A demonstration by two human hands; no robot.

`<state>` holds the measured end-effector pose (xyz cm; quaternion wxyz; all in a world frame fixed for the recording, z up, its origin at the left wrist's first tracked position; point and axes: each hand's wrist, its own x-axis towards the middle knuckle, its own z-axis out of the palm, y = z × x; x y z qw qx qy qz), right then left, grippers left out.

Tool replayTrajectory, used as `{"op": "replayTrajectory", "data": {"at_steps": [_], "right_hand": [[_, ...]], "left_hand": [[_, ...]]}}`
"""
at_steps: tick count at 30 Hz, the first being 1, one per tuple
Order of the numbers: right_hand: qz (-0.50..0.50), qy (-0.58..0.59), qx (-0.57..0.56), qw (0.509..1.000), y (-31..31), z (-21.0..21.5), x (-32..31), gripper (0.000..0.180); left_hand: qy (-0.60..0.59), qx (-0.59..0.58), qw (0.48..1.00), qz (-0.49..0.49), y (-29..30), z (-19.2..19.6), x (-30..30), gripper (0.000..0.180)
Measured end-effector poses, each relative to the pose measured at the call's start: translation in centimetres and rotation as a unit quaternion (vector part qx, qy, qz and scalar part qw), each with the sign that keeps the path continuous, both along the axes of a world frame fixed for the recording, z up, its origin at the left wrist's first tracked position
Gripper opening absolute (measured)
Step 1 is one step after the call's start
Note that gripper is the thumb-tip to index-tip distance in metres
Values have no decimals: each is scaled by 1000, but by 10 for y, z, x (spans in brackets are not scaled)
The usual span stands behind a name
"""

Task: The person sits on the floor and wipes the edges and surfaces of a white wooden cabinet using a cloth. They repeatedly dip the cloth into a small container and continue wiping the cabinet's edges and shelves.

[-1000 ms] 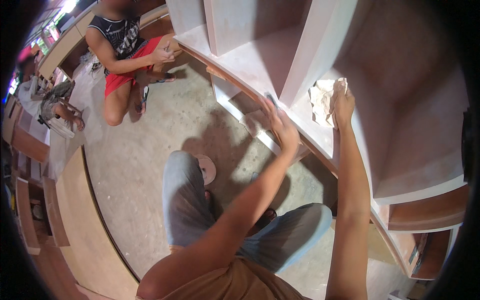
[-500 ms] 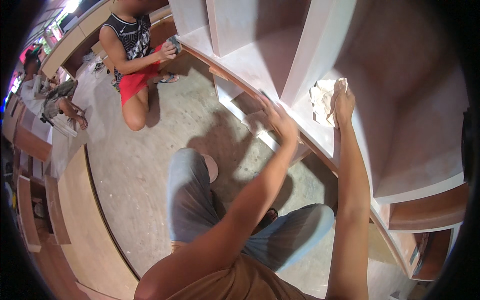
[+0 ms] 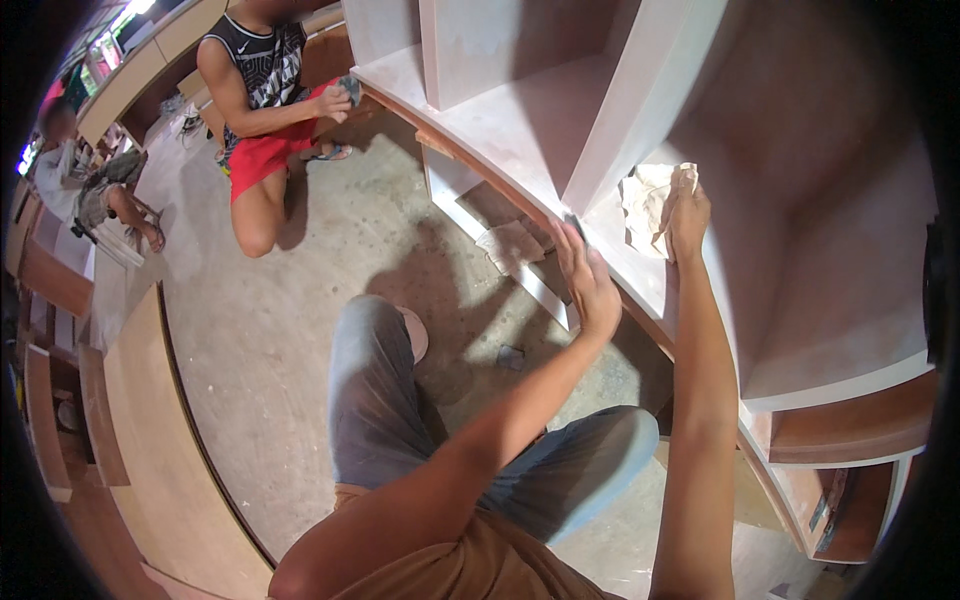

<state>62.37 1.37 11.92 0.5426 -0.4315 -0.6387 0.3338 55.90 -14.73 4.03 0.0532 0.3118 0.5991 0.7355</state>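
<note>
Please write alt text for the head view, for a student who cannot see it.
A person's left hand holds a small grey piece at the front edge of a pale curved cabinet, while the right hand grips a crumpled cream sheet. Farther along, a co-worker in red shorts is crouching.

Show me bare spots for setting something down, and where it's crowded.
Bare: the concrete floor between the curved board and the left jeans leg; the cabinet bay between the two white uprights. Crowded: the cabinet's front edge, at the left hand; the shelf, where the right hand grips a crumpled sheet.

cabinet (image 3: 640, 110) partly out of frame
</note>
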Motion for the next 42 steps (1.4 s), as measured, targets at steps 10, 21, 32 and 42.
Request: {"op": "replayTrajectory", "data": {"at_steps": [10, 21, 32, 42], "right_hand": [[28, 21, -54, 998, -24, 22, -8, 45], [21, 39, -53, 998, -12, 9, -8, 40], [41, 79, -42, 995, -18, 15, -7, 41], [18, 46, -70, 996, -7, 4, -5, 43]], "left_hand": [[-14, -49, 998, 33, -7, 7, 8, 60], [-44, -4, 998, 35, -6, 2, 5, 57], [-31, -12, 999, 28, -3, 11, -5, 58], [44, -51, 997, 27, -14, 3, 4, 57]]}}
